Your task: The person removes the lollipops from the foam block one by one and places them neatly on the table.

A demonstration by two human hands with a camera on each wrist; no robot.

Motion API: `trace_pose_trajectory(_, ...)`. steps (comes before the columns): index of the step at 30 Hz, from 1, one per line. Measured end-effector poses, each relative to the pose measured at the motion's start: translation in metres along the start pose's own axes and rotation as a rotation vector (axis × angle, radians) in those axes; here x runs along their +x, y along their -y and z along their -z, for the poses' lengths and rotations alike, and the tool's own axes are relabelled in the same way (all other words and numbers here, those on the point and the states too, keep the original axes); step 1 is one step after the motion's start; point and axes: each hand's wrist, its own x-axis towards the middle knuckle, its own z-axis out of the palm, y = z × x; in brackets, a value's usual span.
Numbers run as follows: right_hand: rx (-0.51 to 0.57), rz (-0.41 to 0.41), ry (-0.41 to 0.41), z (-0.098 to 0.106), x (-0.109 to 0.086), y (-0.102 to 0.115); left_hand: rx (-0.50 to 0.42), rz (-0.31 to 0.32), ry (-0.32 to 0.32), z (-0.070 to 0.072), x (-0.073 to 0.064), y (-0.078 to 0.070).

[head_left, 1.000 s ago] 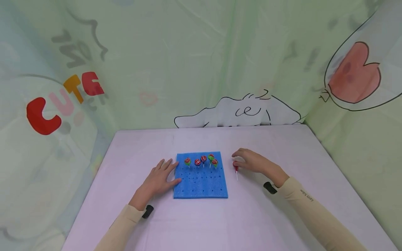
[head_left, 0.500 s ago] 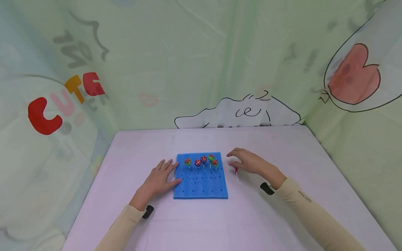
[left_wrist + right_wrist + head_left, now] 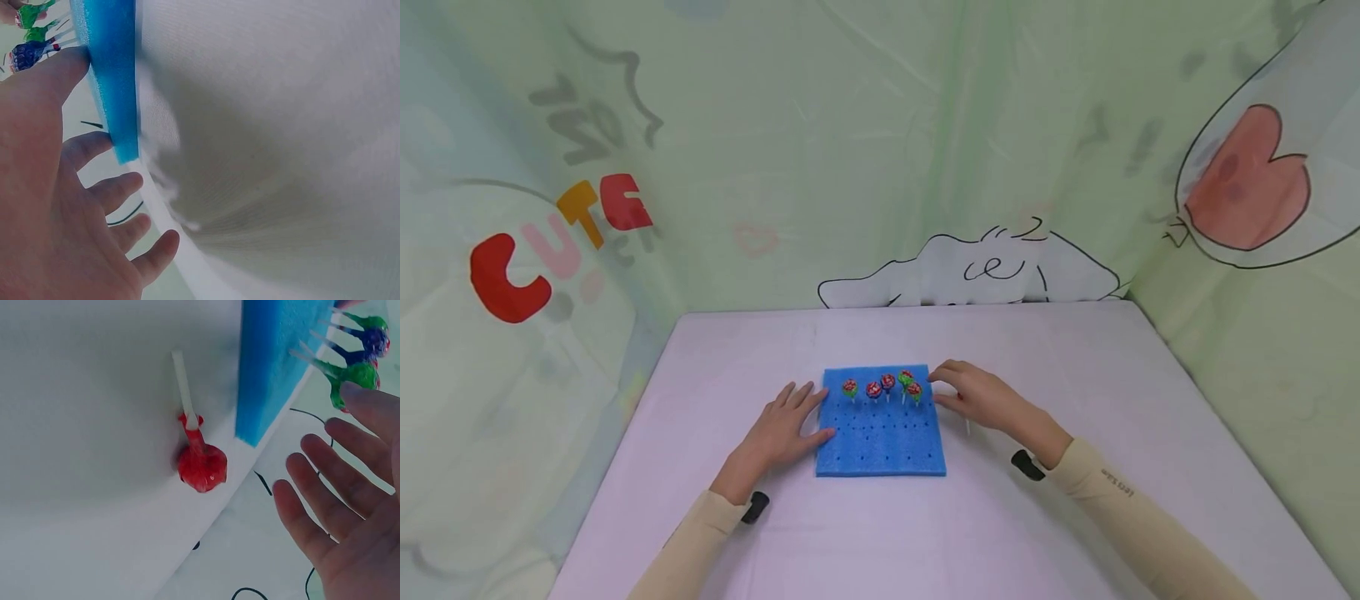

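A blue foam board point(image 3: 880, 450) with rows of small holes lies on the table. Several wrapped lollipops stand upright by their sticks in its back part, among them a green one point(image 3: 913, 392) near the right edge. My left hand point(image 3: 778, 429) rests at the board's left edge, fingers spread, thumb and fingertips touching it. Beside the right edge is my right hand point(image 3: 981, 396), holding nothing, its fingers reaching toward the green lollipop. Below that hand a red lollipop point(image 3: 203, 467) lies on the table; from the head only its white stick point(image 3: 967, 427) shows.
The table point(image 3: 865, 542) has a pale pinkish cloth over it. Behind it and at both sides hangs a printed curtain point(image 3: 775, 167). A black wrist camera point(image 3: 1027, 465) sits at the right sleeve, another point(image 3: 756, 507) at the left.
My right hand has moved left, from over the red lollipop to the board's right edge, leaving that lollipop on the table. The left hand has stayed in place.
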Motion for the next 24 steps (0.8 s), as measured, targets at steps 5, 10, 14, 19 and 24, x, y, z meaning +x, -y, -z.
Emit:
trace_pose_trajectory(5,-0.080,0.087,-0.104,-0.009,-0.001,0.002,0.000,-0.002,-0.003,-0.002,0.001,0.001)
trace_pose_trajectory(10,-0.136,0.191,-0.218,-0.015,-0.002,0.005,0.003,0.010,0.004,-0.003,0.002,0.001)
trace_pose_trajectory(14,-0.201,0.259,-0.290,-0.023,-0.002,0.004,0.000,0.016,0.008,-0.003,0.003,0.002)
trace_pose_trajectory(19,-0.247,0.298,-0.352,-0.030,-0.001,0.004,0.004,0.013,0.011,-0.002,0.002,0.001)
trace_pose_trajectory(24,-0.262,0.301,-0.364,-0.034,-0.001,0.005,0.009,0.010,0.009,-0.003,0.003,0.002)
